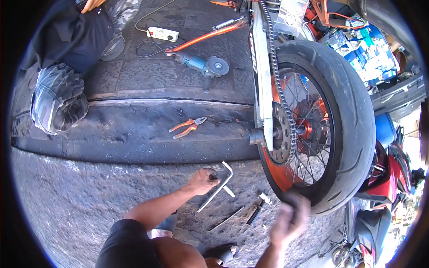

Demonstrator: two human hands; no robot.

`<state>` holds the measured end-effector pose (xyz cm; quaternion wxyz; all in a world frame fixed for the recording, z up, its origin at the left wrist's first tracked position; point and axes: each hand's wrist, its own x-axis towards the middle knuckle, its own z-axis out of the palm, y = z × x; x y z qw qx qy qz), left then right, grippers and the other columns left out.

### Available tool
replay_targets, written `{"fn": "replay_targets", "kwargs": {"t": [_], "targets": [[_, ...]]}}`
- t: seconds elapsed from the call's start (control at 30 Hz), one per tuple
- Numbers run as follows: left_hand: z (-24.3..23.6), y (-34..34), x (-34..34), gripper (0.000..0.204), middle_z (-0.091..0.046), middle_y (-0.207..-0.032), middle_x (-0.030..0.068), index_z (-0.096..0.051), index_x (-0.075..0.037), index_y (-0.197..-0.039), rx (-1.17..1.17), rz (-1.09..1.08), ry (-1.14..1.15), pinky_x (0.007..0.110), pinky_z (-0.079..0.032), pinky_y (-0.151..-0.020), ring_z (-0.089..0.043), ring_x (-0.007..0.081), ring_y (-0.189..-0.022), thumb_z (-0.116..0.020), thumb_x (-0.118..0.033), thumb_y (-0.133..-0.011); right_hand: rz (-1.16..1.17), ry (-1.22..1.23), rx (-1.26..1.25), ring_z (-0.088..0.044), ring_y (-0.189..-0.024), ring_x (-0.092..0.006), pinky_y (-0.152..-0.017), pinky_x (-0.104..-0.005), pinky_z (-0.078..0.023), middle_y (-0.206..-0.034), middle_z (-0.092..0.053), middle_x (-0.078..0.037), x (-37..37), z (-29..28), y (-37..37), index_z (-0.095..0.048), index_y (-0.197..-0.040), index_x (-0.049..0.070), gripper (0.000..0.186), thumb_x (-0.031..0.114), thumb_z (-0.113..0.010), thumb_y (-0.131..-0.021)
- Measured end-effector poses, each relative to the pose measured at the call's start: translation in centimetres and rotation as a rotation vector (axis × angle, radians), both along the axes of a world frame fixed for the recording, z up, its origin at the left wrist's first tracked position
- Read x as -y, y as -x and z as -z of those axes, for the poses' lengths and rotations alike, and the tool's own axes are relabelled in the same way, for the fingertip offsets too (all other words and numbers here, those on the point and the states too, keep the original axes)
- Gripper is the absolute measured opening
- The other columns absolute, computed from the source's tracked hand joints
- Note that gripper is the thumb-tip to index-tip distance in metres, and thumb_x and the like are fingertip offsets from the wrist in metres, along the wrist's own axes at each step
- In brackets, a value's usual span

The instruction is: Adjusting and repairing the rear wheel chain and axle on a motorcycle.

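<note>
My left hand [204, 181] is closed, its fingers curled beside a silver L-shaped wrench [216, 198] on the ground; something dark shows at the fingers, but I cannot make it out. A short silver bar [228, 191] juts from the wrench's side or lies against it. Smeared by motion, my right hand [290, 221] is at the lower edge of the black tyre [347, 107]; its grip is unclear. The spoked rear wheel carries a large sprocket [281, 143] and chain [273, 58], next to a white swingarm [262, 67]. Between my hands lies a black-and-silver tool [255, 214] by a thin rod [225, 219].
Orange-handled pliers [187, 127] lie on the dark step. Beyond are an angle grinder [203, 64], an orange bar [205, 38] and a white power strip [162, 34]. Another person's camouflage-clad leg [58, 98] is at left. A red motorcycle [382, 183] stands at right.
</note>
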<state>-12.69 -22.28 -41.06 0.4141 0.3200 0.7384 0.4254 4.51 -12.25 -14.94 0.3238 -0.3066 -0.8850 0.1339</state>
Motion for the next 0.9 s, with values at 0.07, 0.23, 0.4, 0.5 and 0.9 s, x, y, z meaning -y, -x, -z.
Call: {"fn": "replay_targets", "kwargs": {"t": [0.07, 0.23, 0.4, 0.5, 0.9], "targets": [[-1.8, -1.4, -0.5, 0.014, -0.069, -0.079, 0.0045, -0.069, 0.001, -0.092, 0.541, -0.195, -0.233, 0.027, -0.05, -0.059, -0.06, 0.0091, -0.068, -0.073, -0.012, -0.089, -0.044, 0.264, 0.141, -0.064, -0.084, -0.0243, -0.08, -0.0345, -0.052, -0.104, -0.067, -0.015, 0.3, 4.9, 1.7, -0.066, -0.111, -0.003, 0.029, 0.007, -0.068, -0.083], [-5.3, -4.1, -2.1, 0.008, -0.07, -0.082, 0.0042, -0.07, 0.0, -0.094, 1.053, -0.428, -0.395, 0.028, -0.049, -0.059, -0.063, 0.0118, -0.07, -0.07, -0.008, -0.092, 0.04, 0.711, 0.204, -0.07, -0.078, -0.0235, -0.074, -0.0361, -0.056, -0.097, -0.071, -0.018, 0.8, 14.3, 3.0, -0.067, -0.113, -0.004, 0.031, 0.01, -0.072, -0.086], [-5.3, -4.7, -2.2, 0.001, -0.068, -0.082, 0.002, -0.07, -0.005, -0.09, 1.203, -0.576, -0.224, 0.029, -0.051, -0.066, -0.062, 0.0118, -0.075, -0.07, -0.005, -0.091, 0.075, 0.629, 0.172, -0.071, -0.078, -0.0231, -0.073, -0.0352, -0.056, -0.092, -0.072, -0.018, 1.8, 16.7, 2.0, -0.069, -0.106, -0.005, 0.028, 0.013, -0.075, -0.085], [-4.6, -4.9, -1.6, 0.003, -0.067, -0.081, 0.0019, -0.068, -0.006, -0.089, 1.318, -0.561, -0.195, 0.031, -0.052, -0.067, -0.063, 0.0137, -0.075, -0.068, -0.006, -0.092, 0.124, 0.85, -0.016, -0.069, -0.077, -0.0178, -0.072, -0.0322, -0.056, -0.089, -0.072, -0.015, 2.0, 18.2, 1.8, -0.069, -0.105, -0.005, 0.025, 0.011, -0.074, -0.086], [-2.2, -4.5, -1.5, 0.013, -0.067, -0.075, 0.0064, -0.066, -0.001, -0.092, 1.144, -0.477, -0.227, 0.032, -0.054, -0.055, -0.064, 0.0165, -0.062, -0.061, -0.013, -0.09, 0.204, 1.255, -0.327, -0.068, -0.081, -0.0169, -0.077, -0.0312, -0.055, -0.091, -0.071, -0.011, 2.8, 18.7, 3.1, -0.065, -0.101, -0.004, 0.012, 0.002, -0.063, -0.091]]}}
